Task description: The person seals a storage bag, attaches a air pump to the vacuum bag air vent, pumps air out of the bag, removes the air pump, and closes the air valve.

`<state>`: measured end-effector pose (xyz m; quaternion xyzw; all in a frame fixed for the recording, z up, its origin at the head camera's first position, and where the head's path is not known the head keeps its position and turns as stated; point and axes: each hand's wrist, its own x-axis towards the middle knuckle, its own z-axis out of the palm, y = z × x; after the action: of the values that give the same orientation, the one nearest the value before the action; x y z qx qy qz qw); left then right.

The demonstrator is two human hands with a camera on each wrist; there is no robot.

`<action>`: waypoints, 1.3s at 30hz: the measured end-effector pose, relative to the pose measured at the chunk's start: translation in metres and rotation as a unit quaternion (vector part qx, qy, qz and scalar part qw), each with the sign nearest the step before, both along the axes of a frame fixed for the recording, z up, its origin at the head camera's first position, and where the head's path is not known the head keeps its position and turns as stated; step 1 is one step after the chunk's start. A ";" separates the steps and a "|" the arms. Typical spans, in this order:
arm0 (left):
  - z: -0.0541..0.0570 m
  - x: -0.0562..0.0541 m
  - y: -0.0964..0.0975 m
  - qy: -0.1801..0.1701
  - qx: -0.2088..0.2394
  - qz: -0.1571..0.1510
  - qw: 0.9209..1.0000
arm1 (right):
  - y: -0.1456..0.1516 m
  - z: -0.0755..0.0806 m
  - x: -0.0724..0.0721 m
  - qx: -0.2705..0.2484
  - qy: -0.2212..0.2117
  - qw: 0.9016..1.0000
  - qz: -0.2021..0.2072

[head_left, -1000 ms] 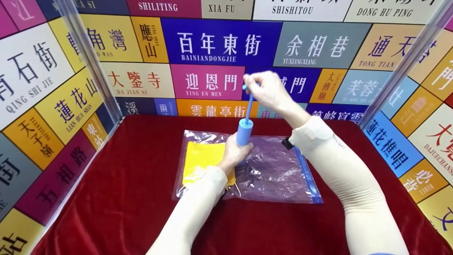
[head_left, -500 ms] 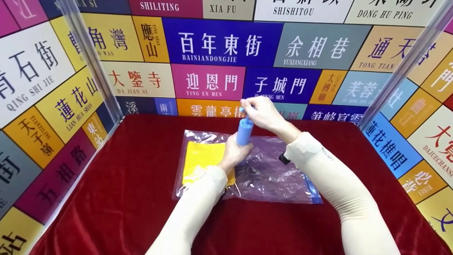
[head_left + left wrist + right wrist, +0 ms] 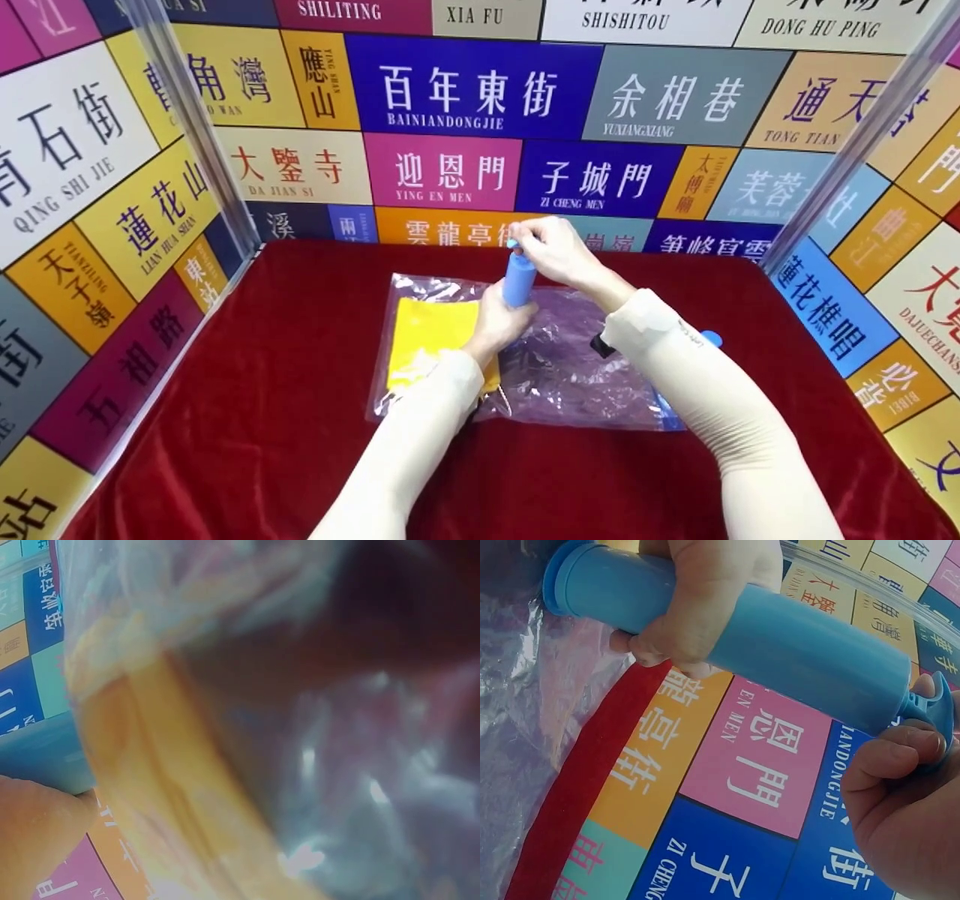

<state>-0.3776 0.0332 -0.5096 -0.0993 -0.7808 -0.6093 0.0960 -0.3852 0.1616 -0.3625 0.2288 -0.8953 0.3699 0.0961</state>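
Note:
A blue hand pump [image 3: 519,281] stands nearly upright over a clear plastic bag [image 3: 577,367]. My left hand [image 3: 501,322] grips its barrel, fingers wrapped round it. The pump's handle [image 3: 937,716] is held by the curled fingers of my right hand [image 3: 556,251], close against the barrel's top, with the rod almost wholly inside. At the pump's far end, a wider blue rim [image 3: 559,577] meets the bag in the right wrist view. Folded yellow cloth [image 3: 427,341] lies inside the bag's left part. The left wrist view is mostly filled by blurred film and cloth.
Dark red velvet [image 3: 300,352] covers the table under the bag. A blue strip [image 3: 666,411] edges the bag's right side. Partly behind my right sleeve shows a small round blue thing [image 3: 711,339]. Sign-covered walls [image 3: 472,90] enclose the back and sides.
My right hand has come down with the pump's handle, and the rod has slid into the barrel. My left hand, the bag and the cloth stay put. The round blue thing has come into sight.

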 end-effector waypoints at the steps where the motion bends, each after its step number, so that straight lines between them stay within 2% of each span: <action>1: 0.000 0.000 0.000 -0.003 0.001 -0.002 1.000 | 0.000 0.000 0.000 0.000 -0.001 1.000 0.001; 8: 0.003 0.000 0.002 -0.014 0.013 0.003 1.000 | 0.002 0.009 0.001 -0.018 0.021 1.000 -0.003; 12: 0.003 0.001 0.004 -0.028 0.028 0.002 0.999 | 0.007 0.026 0.004 -0.042 0.037 0.998 -0.017; 17: 0.003 0.002 0.006 -0.029 0.015 0.008 0.999 | 0.013 0.053 0.008 -0.095 0.042 0.994 -0.018; 23: 0.003 0.006 0.005 -0.035 0.011 0.011 0.999 | 0.017 0.080 0.014 -0.147 0.073 0.986 -0.017; 33: 0.003 0.007 0.006 -0.040 0.001 0.026 0.999 | 0.023 0.112 0.022 -0.205 0.102 0.972 -0.043; 39: 0.005 0.007 0.006 -0.051 0.016 0.020 0.998 | 0.023 0.120 0.021 -0.208 0.129 0.968 -0.058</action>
<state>-0.3708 0.0387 -0.5048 -0.0511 -0.7768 -0.6237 0.0700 -0.3646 0.1844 -0.2425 0.1977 -0.7906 0.5087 0.2779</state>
